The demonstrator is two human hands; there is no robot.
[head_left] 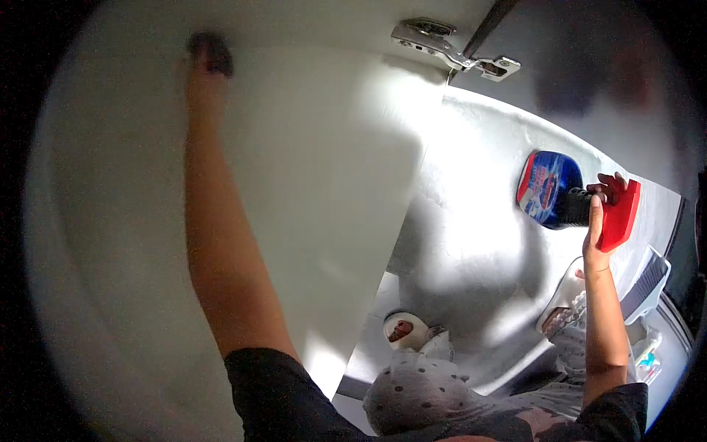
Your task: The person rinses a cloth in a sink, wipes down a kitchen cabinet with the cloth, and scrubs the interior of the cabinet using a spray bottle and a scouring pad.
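Note:
My right hand is closed around the black neck of a spray bottle. Its blue body, with a printed label, points to the left, and its red spray head sticks out on the right of my hand. My left arm reaches far up along the pale cabinet panel. At its end my left hand is in shadow against that panel, closed on a dark lump that I cannot make out. The fingers there are blurred.
A metal hinge joins the pale panel to a dark door at the upper right. Below are the grey floor and my feet in white slippers. A dustpan-like object stands at the right.

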